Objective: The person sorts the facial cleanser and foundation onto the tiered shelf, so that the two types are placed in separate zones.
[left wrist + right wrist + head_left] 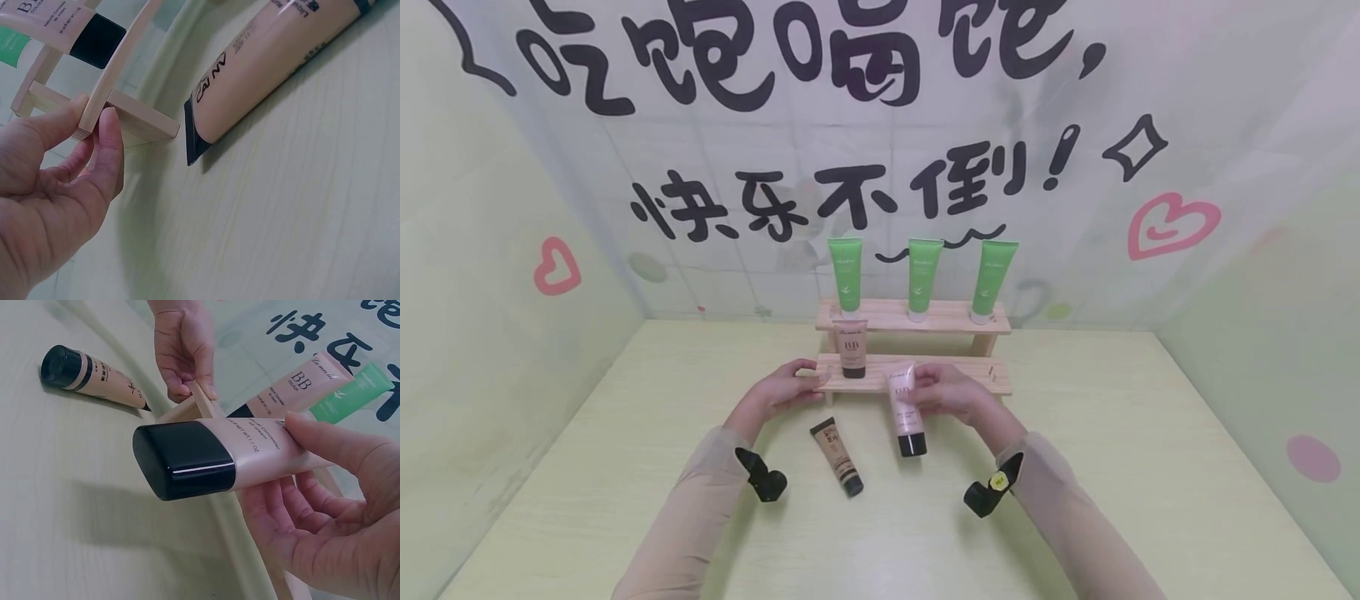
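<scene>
My right hand (951, 392) grips a pink BB cream tube (906, 410) with a black cap, held in front of the lower shelf. In the right wrist view the thumb lies on one side of this tube (269, 447) and the fingers on the other. My left hand (787, 386) pinches the left end of the wooden rack's lower shelf (880, 379), thumb above and fingers below, as the left wrist view shows. Another pink BB cream tube (852, 350) stands cap down on that shelf, near its left end. A tan tube (837, 457) with a black cap lies on the table between my forearms.
Three green tubes (921, 279) stand spaced along the rack's upper shelf (880, 313). The rack rests on a pale wood-grain table (700, 358), in front of a printed back wall (820, 142). Fabric walls rise at left and right.
</scene>
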Demonstrator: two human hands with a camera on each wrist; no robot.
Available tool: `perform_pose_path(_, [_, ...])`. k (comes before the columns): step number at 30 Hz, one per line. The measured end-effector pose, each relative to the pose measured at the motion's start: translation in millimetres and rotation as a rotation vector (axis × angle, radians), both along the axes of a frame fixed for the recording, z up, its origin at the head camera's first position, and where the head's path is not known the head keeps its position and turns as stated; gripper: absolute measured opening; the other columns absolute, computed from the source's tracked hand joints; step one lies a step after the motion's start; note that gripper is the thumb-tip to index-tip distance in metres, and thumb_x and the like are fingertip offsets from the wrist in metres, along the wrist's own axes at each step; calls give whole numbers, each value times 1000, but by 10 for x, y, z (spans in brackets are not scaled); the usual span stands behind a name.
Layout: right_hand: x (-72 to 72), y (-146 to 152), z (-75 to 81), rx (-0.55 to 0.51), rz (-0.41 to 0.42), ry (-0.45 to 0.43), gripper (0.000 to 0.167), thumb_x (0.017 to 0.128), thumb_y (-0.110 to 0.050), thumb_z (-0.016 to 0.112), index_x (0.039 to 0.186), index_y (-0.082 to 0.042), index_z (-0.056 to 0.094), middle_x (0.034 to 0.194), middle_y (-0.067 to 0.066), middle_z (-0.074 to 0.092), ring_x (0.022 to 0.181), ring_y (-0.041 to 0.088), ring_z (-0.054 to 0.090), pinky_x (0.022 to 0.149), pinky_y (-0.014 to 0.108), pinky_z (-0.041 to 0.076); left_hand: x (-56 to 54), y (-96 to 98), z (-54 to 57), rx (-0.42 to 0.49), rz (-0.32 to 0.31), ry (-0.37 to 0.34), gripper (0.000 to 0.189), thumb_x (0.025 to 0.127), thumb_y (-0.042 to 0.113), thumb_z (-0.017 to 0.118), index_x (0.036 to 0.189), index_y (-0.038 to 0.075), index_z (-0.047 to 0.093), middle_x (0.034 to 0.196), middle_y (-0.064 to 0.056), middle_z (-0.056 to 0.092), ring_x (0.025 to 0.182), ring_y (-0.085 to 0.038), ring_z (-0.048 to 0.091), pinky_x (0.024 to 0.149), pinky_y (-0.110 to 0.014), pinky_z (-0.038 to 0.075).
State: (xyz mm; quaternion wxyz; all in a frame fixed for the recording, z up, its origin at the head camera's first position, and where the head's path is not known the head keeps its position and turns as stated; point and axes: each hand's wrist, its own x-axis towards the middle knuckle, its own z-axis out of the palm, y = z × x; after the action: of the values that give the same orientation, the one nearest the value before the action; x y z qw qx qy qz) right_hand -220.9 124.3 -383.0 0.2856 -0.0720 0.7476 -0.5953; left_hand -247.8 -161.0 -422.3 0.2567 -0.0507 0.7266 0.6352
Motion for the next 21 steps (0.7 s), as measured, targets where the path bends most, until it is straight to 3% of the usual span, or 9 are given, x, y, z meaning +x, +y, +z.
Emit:
perform_pose_path(6, [-14,21,41,3,-42,13,42,82,-7,63,119,5,47,104,11,57,88,17,58,83,33,53,-10,-1,-6,-3,-6,1,51,93,12,51,136,1,26,96,-7,53,77,-6,58,82,-21,53])
perform_pose_path(21, [-67,58,170,25,-131,44,53,82,-6,63,130,4,42,124,23,52,101,21,58,90,34,51,-4,10,6,17,2,-6,51,92,11,52,135,0,26,95,-6,53,77,-7,59,80,-19,53])
